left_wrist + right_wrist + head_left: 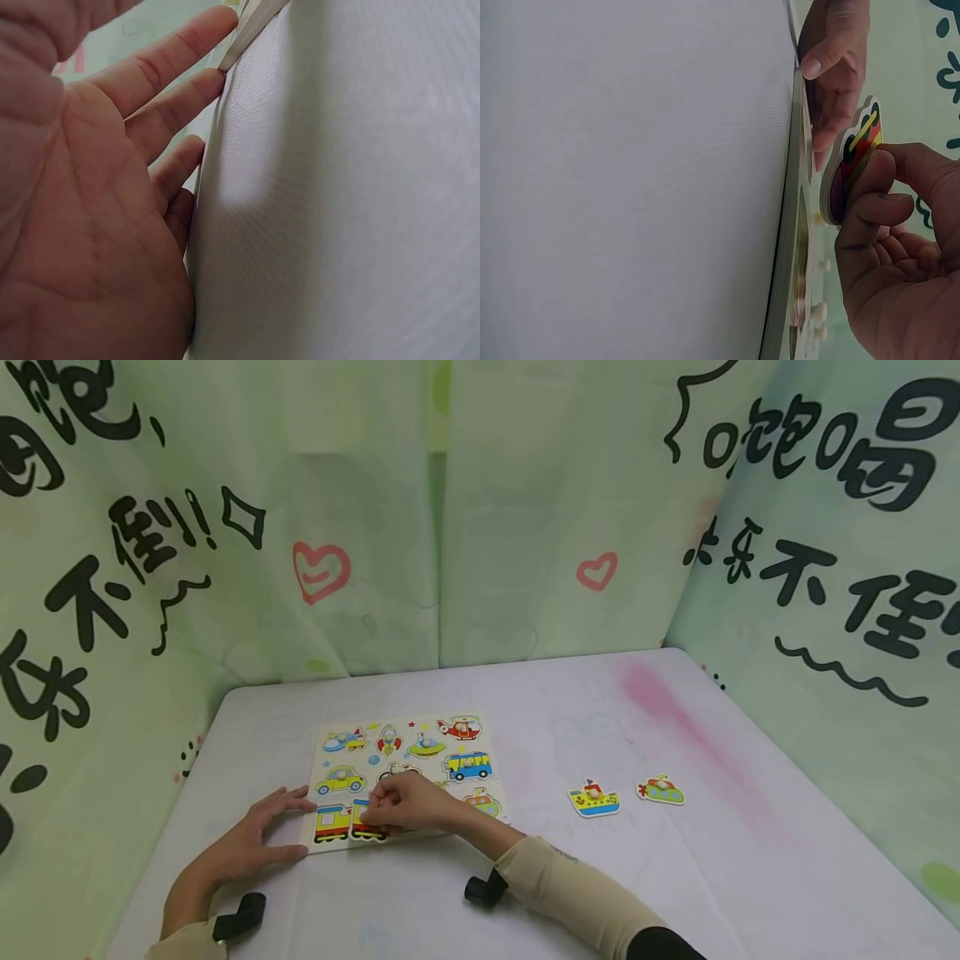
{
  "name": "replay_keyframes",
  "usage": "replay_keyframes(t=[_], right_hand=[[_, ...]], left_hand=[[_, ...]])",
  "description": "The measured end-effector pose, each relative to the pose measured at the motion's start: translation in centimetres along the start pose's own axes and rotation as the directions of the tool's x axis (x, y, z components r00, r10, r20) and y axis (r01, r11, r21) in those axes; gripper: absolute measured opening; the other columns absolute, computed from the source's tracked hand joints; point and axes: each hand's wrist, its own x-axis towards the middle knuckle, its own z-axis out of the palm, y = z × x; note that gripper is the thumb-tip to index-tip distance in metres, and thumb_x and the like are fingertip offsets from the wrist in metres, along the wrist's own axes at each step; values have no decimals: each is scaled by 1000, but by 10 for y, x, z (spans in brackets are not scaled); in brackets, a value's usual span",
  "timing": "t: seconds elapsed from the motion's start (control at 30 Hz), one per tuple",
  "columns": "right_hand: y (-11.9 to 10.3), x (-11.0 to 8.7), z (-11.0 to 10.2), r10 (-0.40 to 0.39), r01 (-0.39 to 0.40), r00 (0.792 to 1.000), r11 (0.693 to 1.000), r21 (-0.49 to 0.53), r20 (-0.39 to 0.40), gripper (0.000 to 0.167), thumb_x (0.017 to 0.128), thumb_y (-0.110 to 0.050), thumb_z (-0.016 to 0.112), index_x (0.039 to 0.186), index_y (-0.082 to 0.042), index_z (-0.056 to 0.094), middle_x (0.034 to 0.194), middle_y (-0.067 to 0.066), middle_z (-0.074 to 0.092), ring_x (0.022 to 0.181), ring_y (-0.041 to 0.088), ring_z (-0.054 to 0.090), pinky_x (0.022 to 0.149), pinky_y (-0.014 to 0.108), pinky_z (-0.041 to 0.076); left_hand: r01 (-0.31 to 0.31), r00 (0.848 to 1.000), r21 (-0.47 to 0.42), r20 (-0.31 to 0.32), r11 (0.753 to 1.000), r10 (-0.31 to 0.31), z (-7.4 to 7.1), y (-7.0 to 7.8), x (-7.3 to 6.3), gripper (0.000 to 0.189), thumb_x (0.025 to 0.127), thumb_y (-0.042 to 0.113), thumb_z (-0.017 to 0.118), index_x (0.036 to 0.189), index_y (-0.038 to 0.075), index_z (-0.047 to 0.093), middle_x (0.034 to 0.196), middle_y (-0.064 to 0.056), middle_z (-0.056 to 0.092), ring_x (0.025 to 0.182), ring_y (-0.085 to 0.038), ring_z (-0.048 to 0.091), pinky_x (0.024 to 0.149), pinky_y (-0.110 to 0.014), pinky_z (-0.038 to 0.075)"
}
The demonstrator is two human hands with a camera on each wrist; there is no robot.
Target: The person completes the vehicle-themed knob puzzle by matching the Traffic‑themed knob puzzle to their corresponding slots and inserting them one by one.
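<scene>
A wooden knob puzzle board (405, 752) with printed vehicles lies on the white table. My right hand (408, 802) pinches a red and yellow train puzzle piece (861, 150) between thumb and fingers. In the right wrist view that piece is tilted and stands off the board's surface; in the head view it appears over the lower left part. My left hand (243, 839) lies at the board's left edge, fingers extended and thumb spread near the lower corner. Its fingertips (214, 79) touch the board's side. The right hand and forearm hide part of the lower row.
To the right of the board, a boat piece (594, 800) and a submarine piece (661, 790) lie on the white tablecloth (570, 893). Green curtains (360, 627) with black writing and red hearts surround the table. Dark wrist-worn devices (486, 889) sit at both wrists.
</scene>
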Motion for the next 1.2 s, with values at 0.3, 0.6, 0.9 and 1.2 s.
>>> replay_keyframes(t=[0.3,0.6,0.9,1.2], right_hand=[[-4,9,7,3,-3,1000,1000,-3,5,15,96,-24,73,91,-12,66,68,-5,65,59,7,62,59,19,52],[-9,19,12,15,-16,1000,999,-52,-11,16,96,-25,73,89,-13,65,67,-5,65,58,7,62,57,18,51],[-11,33,20,-11,10,1000,991,-135,-11,15,95,-23,74,86,-14,66,65,-7,62,57,5,60,58,16,47],[-20,45,26,-33,41,999,975,-217,37,17,95,-20,73,82,-12,67,61,-9,60,52,2,56,51,14,41]], left_hand=[[2,1000,-15,3,1000,-2,2,0,1,51,82,22,85,127,12,62,157,-29,38,146,-59,13,108,-83,10],[-28,1000,0,0,1000,28,1,-1,1,51,82,23,85,127,13,62,156,-28,39,145,-59,15,107,-83,12],[-76,997,6,-17,997,76,0,-1,-1,50,82,21,85,127,11,63,154,-29,42,143,-61,18,106,-83,15],[-108,994,-7,-25,994,107,0,-4,-1,48,83,19,84,126,13,63,153,-29,44,143,-61,18,105,-83,16]])
